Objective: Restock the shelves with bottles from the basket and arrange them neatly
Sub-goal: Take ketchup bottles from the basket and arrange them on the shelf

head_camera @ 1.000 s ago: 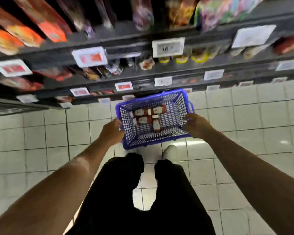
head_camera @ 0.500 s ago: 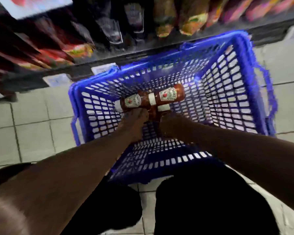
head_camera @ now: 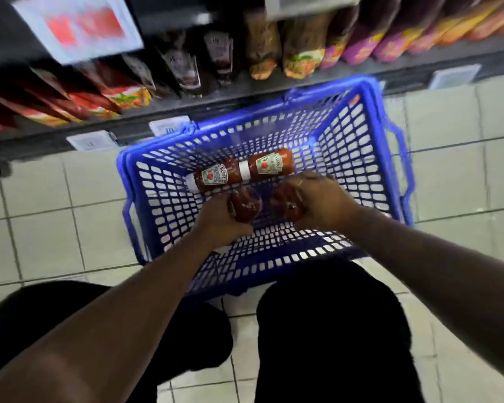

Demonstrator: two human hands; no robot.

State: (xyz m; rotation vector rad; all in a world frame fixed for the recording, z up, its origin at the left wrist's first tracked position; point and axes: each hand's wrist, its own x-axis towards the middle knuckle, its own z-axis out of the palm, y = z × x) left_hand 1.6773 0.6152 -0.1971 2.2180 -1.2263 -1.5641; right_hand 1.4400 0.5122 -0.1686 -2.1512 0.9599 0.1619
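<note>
A blue plastic basket (head_camera: pixel 370 135) stands on the tiled floor below the shelves. Two red ketchup bottles lie end to end on its bottom, one on the left (head_camera: pixel 216 176) and one on the right (head_camera: pixel 271 164). My left hand (head_camera: pixel 218 222) is closed around a third ketchup bottle (head_camera: pixel 246 205) inside the basket. My right hand (head_camera: pixel 322 200) is wrapped around a fourth ketchup bottle (head_camera: pixel 284 202), right beside the other. Both held bottles are partly hidden by my fingers.
The lowest shelf (head_camera: pixel 186 107) runs just behind the basket, with dark sauce bottles (head_camera: pixel 186 68) and coloured pouches (head_camera: pixel 303 53) on it. Price tags (head_camera: pixel 90 141) line its edge. My knees in black trousers are close to the basket's near side.
I have crouched down over the basket. My hands left its rim, reached inside, and each closed on a ketchup bottle, now lifted slightly off the bottom.
</note>
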